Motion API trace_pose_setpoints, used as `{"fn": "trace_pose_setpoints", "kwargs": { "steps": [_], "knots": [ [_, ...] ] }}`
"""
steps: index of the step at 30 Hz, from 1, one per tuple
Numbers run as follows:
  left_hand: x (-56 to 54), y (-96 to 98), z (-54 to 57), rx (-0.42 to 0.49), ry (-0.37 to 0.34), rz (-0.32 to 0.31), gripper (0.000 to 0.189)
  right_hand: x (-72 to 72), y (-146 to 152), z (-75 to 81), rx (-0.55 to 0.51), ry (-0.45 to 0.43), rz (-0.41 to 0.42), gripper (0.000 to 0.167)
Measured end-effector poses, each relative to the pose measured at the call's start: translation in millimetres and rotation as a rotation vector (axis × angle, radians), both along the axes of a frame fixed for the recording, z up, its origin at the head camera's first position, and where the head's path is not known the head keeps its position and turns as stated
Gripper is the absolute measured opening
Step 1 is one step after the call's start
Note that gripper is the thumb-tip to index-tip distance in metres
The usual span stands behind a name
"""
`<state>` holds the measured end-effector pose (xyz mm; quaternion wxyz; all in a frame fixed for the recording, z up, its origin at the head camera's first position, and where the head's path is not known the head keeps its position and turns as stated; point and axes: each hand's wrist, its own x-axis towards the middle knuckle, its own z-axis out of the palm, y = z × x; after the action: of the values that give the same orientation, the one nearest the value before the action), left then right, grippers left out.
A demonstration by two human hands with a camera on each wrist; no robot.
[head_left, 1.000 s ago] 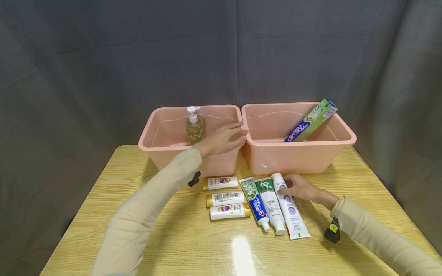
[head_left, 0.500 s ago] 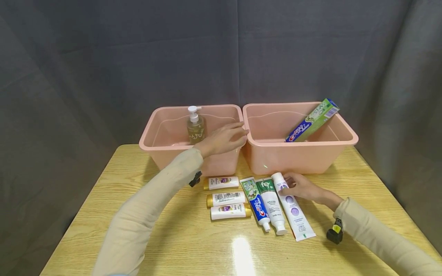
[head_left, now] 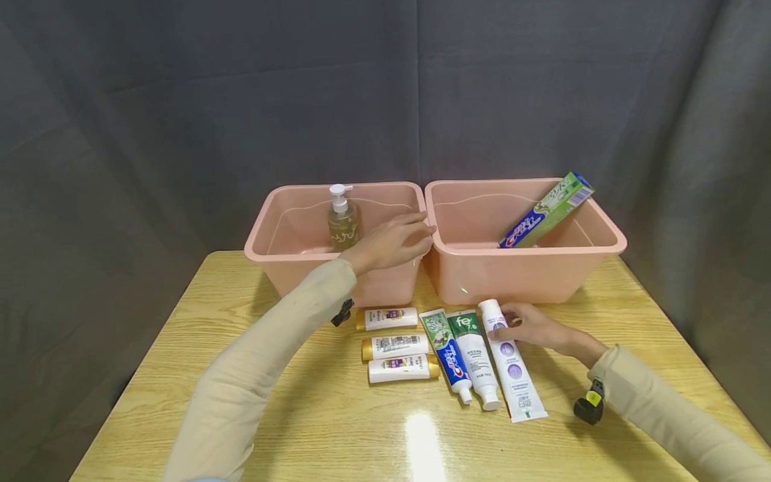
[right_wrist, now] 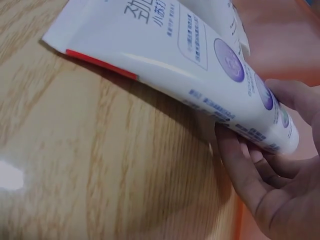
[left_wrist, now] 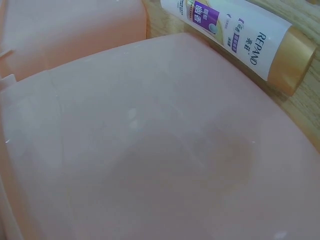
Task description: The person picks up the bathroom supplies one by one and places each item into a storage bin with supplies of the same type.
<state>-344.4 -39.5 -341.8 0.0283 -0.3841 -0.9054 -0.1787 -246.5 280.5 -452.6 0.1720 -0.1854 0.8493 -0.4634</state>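
Observation:
My right hand (head_left: 533, 328) pinches a white toothpaste tube with purple circles (head_left: 513, 368) near its cap end. In the right wrist view the thumb lies over this tube and the fingers (right_wrist: 242, 165) reach under its edge. Left of it lie a green-and-white toothpaste tube (head_left: 478, 361) and a blue-and-green toothpaste tube (head_left: 447, 351), side by side. My left hand (head_left: 391, 242), its fingers loosely extended, is at the right rim of the left pink bin (head_left: 289, 258). That hand is out of sight in the left wrist view, where the bin's wall fills most of the picture.
Several small white tubes with gold caps (head_left: 397, 345) lie in front of the left bin. A pump bottle (head_left: 343, 224) stands inside that bin. Beside it, the right pink bin (head_left: 512, 274) holds a slanted toothpaste box (head_left: 548, 211) that sticks out over the rim.
The white tube with purple circles has shifted slightly right, away from the green-and-white tube, its lower end swinging outward. My right hand has moved a little right with it; the left stays at the rim.

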Motion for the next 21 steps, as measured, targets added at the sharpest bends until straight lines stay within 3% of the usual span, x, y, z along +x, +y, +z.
{"fn": "trace_pose_setpoints", "kwargs": {
  "steps": [5,15,21],
  "knots": [
    [-0.4,0.6,-0.7,0.009,-0.004,-0.007,0.048,2.3,1.2,3.9,-0.034,-0.042,-0.018,0.047],
    [-4.4,0.8,-2.4,0.035,-0.005,-0.030,0.048,2.4,3.5,6.5,-0.050,0.008,-0.006,0.044],
    [-3.9,0.8,-1.7,0.036,-0.028,-0.026,0.050,2.4,4.0,7.6,-0.101,-0.046,0.005,0.045]
  ]
}}
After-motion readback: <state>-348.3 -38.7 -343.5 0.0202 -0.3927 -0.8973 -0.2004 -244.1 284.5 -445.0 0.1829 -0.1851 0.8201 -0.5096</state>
